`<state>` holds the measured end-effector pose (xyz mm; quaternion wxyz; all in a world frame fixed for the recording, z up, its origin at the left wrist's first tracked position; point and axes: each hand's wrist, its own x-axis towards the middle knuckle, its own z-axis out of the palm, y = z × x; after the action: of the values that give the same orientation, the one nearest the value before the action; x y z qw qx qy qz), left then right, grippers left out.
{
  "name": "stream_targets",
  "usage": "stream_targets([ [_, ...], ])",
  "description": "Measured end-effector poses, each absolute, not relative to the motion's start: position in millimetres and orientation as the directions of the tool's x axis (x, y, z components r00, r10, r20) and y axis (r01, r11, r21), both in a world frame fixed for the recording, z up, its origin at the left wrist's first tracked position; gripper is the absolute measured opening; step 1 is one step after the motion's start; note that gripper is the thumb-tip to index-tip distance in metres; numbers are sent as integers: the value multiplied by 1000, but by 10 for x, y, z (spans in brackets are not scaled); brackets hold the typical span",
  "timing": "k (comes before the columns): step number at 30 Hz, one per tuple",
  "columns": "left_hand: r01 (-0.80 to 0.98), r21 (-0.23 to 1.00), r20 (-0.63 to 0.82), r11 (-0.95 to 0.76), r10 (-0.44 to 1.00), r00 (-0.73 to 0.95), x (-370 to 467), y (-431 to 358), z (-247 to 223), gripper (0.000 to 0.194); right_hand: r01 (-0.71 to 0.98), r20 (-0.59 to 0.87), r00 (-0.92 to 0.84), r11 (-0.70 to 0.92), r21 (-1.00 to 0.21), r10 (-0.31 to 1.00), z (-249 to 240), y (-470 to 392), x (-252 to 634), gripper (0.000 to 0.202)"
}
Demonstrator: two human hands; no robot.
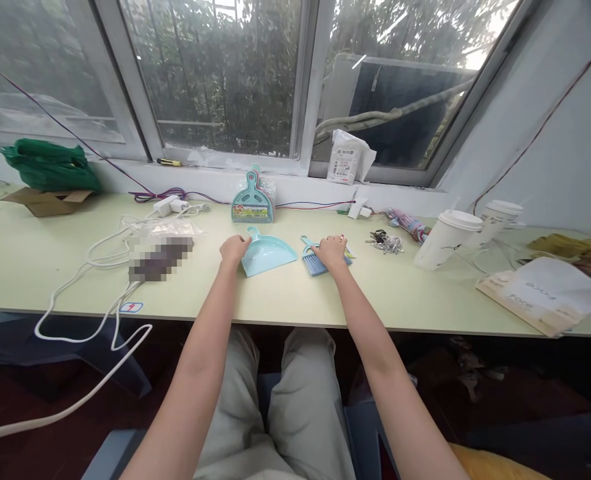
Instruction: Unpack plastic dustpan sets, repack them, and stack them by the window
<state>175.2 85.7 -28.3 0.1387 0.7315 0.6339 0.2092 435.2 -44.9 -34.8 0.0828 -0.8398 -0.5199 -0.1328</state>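
Observation:
A light-blue dustpan (270,255) lies on the pale table in front of me. My left hand (234,249) is closed on its left edge, near the handle. To the right lies a small blue hand brush (314,265), bristles toward me and its handle pointing up and left. My right hand (331,252) rests over the brush, fingers bent around its right part; a bit of yellow label shows beside the fingers. Behind the dustpan, a packaged stack of dustpan sets (252,200) leans upright against the wall.
White cables (88,267) and a pixelated dark object (160,259) lie at left, near an open cardboard box (48,201). Keys (385,241), paper cups (445,240) and a paper bag (550,293) stand or lie at right. A screwdriver (170,163) is on the sill.

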Motion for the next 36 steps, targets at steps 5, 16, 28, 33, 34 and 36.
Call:
stream_targets([
  [5,879,444,179,-172,979,101,1778,858,-346,29,874,210,483,-483,-56,850,-290,-413,4265,54],
  [16,886,378,204,-269,958,203,1848,781,-356,22,855,148,510,-480,-199,847,-232,-323,4244,34],
  [28,461,265,298,-847,526,796,2281,296,-399,36,970,336,139,-59,-236,931,-306,-397,4057,22],
  [33,479,69,529,-875,440,726,2195,343,-351,26,965,352,99,-3,-263,931,-307,-439,4081,23],
  [34,476,3,542,-879,402,738,2185,359,-349,28,962,349,80,20,-273,934,-305,-441,4071,23],
  [36,429,-102,499,-898,327,803,2188,383,-357,27,956,337,54,49,-290,940,-303,-434,4038,23],
])
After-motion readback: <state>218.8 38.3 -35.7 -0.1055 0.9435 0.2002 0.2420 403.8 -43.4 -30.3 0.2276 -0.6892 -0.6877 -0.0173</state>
